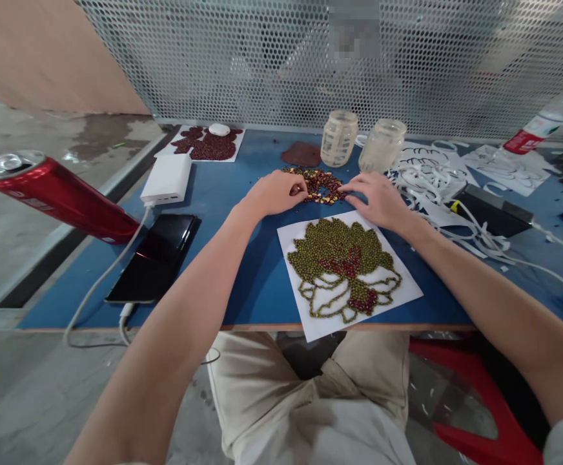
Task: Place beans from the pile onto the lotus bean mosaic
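Note:
A loose pile of mixed red, yellow and green beans and kernels (317, 184) lies on the blue table between my two hands. At its left edge is my left hand (277, 192), closed with thumb and fingertips together; whatever they pinch is too small to make out. My right hand (377, 199) reaches the pile's right edge, its fingers stretched out and the thumb apart. Nearer to me lies a white sheet with a bean picture (339, 258), a flower shape filled with green beans and some red ones. Bare white petals show in its lower part, and one corner overhangs the table edge.
Two cloudy jars (338, 139) stand behind the pile. A red can (63, 197), a black phone (153, 258), a white power bank (168, 177) and another bean picture (208, 145) are on the left. Tangled white cables and strips (427, 184), a black box (494, 210) and a bottle (538, 126) occupy the right.

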A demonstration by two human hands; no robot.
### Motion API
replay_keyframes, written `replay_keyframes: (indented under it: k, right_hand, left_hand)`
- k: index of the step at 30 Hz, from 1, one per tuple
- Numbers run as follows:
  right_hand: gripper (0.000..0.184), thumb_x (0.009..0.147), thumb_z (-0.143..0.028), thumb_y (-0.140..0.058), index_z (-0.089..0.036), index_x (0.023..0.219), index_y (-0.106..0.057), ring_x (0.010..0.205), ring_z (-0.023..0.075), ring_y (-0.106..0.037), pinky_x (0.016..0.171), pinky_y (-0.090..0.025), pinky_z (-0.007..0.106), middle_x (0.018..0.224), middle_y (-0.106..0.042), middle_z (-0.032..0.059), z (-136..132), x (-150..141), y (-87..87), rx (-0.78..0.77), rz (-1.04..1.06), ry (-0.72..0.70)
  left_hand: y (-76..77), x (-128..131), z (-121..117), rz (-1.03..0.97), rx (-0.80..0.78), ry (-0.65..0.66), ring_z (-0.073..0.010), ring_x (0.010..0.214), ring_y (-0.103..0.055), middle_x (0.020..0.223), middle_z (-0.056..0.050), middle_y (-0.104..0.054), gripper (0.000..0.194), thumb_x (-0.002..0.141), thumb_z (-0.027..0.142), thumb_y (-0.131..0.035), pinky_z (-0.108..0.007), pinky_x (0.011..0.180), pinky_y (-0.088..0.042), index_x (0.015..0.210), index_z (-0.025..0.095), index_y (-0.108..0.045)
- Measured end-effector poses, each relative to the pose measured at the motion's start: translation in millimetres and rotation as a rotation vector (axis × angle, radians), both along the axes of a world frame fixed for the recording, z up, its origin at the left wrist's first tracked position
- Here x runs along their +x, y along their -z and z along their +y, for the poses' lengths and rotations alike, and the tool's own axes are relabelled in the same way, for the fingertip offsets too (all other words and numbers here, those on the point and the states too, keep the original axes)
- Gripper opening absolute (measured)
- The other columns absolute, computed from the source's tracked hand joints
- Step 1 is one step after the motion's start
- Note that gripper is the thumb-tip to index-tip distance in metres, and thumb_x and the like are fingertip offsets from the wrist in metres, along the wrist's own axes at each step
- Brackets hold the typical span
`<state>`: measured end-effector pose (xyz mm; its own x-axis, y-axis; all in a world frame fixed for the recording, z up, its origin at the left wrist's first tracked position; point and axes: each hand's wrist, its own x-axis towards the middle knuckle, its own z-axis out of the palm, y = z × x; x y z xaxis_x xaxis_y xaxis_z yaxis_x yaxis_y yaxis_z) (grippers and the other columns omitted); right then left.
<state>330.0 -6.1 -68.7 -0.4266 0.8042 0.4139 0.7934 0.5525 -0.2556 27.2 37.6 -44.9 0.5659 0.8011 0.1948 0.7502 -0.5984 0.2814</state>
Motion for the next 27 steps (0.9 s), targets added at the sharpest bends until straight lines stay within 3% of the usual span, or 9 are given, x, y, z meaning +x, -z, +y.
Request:
replay_keyframes:
  k: [7,19,27]
  right_hand:
    - [0.021,0.108,-0.038,-0.066,-0.032,0.116,-0.084,0.119,0.0376,-0.062,0.108,-0.047,0.061,0.124,-0.074,0.0109,2,-7,5.2,0.024,-0.036,0.020]
    - [0.027,0.110,-0.036,-0.059,-0.028,0.124,-0.082,0.120,0.0389,-0.061,0.105,-0.049,0.060,0.127,-0.071,0.0138,4,-7,12.5,0.025,-0.093,0.061]
    - [0.018,0.107,-0.033,-0.060,-0.026,0.106,-0.076,0.118,0.0388,-0.061,0.108,-0.048,0.061,0.122,-0.071,0.0149,11,-2,16.2,-0.011,-0.055,0.035]
  left_hand:
    - [0.3,1,0,0.012,0.013,0.002,-0.0235,0.088,-0.076,0.101,-0.008,-0.086,0.031,0.103,0.044,-0.062,-0.039,0.084,-0.054,0.114,0.028,-0.086]
    - [1.5,1,1,0.015,0.022,0.034,-0.0205,0.076,-0.067,0.089,-0.008,-0.082,0.034,0.105,0.044,-0.061,-0.036,0.073,-0.044,0.114,0.022,-0.086]
    - [1.9,2,1,-0.011,0.012,0.025,-0.0217,0.081,-0.069,0.093,-0.009,-0.083,0.033,0.104,0.044,-0.062,-0.037,0.078,-0.048,0.113,0.024,-0.086]
